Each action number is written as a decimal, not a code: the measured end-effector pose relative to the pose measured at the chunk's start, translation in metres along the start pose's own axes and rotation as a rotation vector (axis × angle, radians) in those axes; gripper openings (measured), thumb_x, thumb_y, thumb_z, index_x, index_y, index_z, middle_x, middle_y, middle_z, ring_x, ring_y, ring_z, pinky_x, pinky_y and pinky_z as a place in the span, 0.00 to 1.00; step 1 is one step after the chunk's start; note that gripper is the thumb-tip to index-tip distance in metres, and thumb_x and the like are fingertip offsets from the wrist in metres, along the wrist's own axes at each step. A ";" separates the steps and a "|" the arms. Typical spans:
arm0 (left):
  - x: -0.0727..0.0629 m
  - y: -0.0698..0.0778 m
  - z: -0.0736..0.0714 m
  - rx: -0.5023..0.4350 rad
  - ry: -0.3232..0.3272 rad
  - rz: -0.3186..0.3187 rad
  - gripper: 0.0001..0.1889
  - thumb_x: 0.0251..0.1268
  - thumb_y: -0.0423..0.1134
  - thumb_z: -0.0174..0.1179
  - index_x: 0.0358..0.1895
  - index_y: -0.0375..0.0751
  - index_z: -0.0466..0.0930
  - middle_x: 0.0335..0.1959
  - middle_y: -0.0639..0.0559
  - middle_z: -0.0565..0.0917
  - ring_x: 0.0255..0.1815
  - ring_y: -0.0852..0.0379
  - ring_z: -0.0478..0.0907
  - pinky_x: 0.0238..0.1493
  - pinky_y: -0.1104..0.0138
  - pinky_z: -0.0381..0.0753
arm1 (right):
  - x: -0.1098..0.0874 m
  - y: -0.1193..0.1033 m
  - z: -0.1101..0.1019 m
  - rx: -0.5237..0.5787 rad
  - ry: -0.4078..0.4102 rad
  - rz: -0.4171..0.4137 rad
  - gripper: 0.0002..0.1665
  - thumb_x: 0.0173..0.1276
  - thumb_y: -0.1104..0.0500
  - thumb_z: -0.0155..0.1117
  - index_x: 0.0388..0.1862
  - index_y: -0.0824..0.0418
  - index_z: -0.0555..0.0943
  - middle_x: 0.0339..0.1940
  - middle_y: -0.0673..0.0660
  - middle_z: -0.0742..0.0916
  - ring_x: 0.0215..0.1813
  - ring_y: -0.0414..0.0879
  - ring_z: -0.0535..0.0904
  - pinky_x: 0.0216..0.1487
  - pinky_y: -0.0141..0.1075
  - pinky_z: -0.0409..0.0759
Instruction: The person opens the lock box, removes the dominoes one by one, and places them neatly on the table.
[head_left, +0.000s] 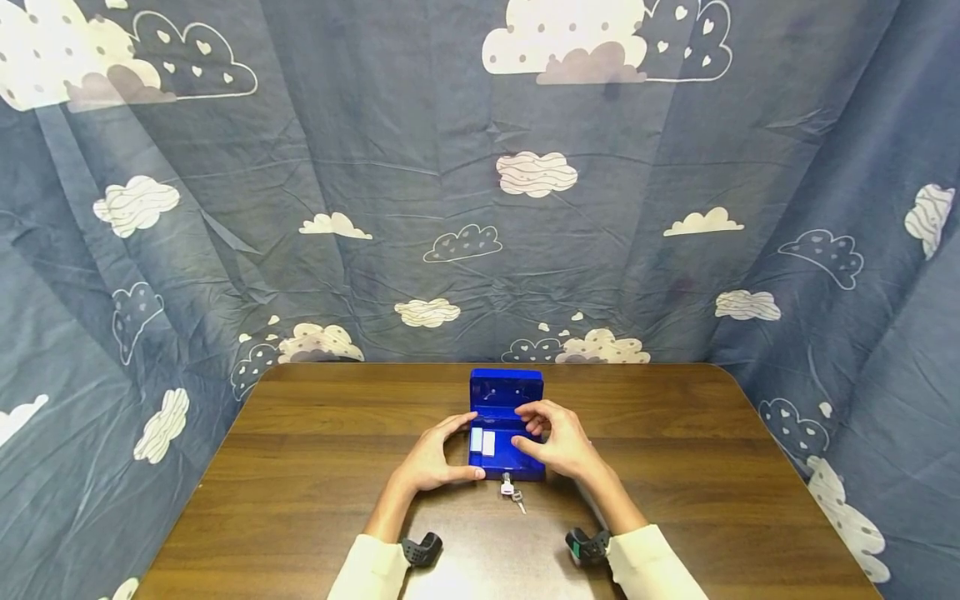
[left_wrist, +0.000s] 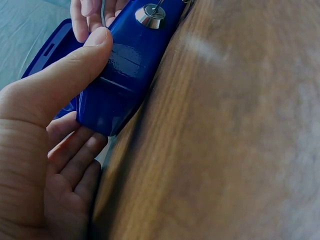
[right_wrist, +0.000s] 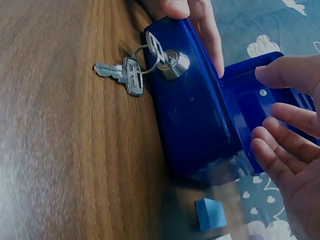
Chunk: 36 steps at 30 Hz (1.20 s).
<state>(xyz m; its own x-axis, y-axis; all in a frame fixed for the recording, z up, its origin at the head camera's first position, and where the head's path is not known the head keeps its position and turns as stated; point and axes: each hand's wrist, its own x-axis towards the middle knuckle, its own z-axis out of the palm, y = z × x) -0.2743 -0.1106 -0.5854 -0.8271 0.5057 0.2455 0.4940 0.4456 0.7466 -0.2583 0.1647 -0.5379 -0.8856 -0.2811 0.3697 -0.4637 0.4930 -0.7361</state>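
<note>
A blue cash box (head_left: 517,454) stands with its lid (head_left: 506,387) raised at the back. Inside, along the left, lie a light blue block (head_left: 477,439) and a white block (head_left: 489,443). My left hand (head_left: 431,458) holds the box's left end, thumb on the front rim and fingers along the side. Over the right part of the box hovers my right hand (head_left: 558,437), fingers loosely bent, with nothing visible between them. Two keys on a ring (right_wrist: 132,75) hang at the front lock (right_wrist: 175,65), one of them in it.
Beside the box's right end, a small blue block (right_wrist: 210,215) shows in the right wrist view, with part of a white piece (right_wrist: 225,237) near it. The brown wooden table (head_left: 330,467) ends at a cloud-patterned curtain (head_left: 420,183).
</note>
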 end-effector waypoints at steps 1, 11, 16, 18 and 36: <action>0.000 0.000 0.000 -0.001 0.002 0.000 0.51 0.46 0.54 0.81 0.76 0.49 0.68 0.69 0.50 0.79 0.69 0.51 0.76 0.72 0.48 0.73 | 0.001 -0.001 0.001 0.003 -0.003 0.001 0.27 0.55 0.60 0.81 0.52 0.68 0.84 0.42 0.63 0.89 0.40 0.55 0.85 0.44 0.46 0.88; -0.001 0.001 0.000 0.004 -0.006 0.001 0.51 0.47 0.55 0.81 0.77 0.49 0.68 0.70 0.48 0.78 0.70 0.50 0.75 0.73 0.48 0.73 | 0.006 -0.003 0.011 -0.004 -0.052 0.010 0.27 0.54 0.60 0.81 0.52 0.68 0.85 0.43 0.63 0.88 0.39 0.53 0.85 0.44 0.43 0.88; 0.000 0.002 0.000 0.004 0.000 0.004 0.51 0.46 0.55 0.81 0.77 0.49 0.67 0.71 0.48 0.77 0.70 0.48 0.75 0.73 0.48 0.73 | 0.008 -0.002 0.017 -0.001 -0.069 -0.004 0.27 0.55 0.61 0.80 0.52 0.69 0.84 0.42 0.65 0.87 0.38 0.54 0.85 0.42 0.42 0.88; 0.000 0.002 0.000 0.007 -0.002 0.002 0.51 0.47 0.55 0.81 0.77 0.49 0.67 0.71 0.48 0.77 0.70 0.49 0.75 0.73 0.48 0.73 | 0.009 -0.002 0.019 -0.014 -0.069 -0.013 0.26 0.55 0.60 0.80 0.51 0.69 0.84 0.41 0.64 0.87 0.37 0.53 0.85 0.41 0.42 0.88; 0.001 0.000 0.000 0.025 -0.004 -0.006 0.51 0.47 0.54 0.81 0.77 0.49 0.67 0.72 0.48 0.76 0.72 0.49 0.74 0.73 0.49 0.72 | 0.015 -0.005 0.032 -0.134 -0.121 -0.069 0.24 0.53 0.60 0.80 0.47 0.69 0.85 0.35 0.61 0.86 0.32 0.50 0.82 0.33 0.28 0.80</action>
<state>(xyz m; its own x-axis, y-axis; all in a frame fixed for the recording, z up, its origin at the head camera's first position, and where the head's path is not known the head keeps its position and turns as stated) -0.2750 -0.1100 -0.5852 -0.8289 0.5060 0.2386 0.4957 0.4666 0.7325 -0.2686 0.1313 -0.5467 -0.8458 -0.4110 0.3401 -0.5298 0.5723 -0.6260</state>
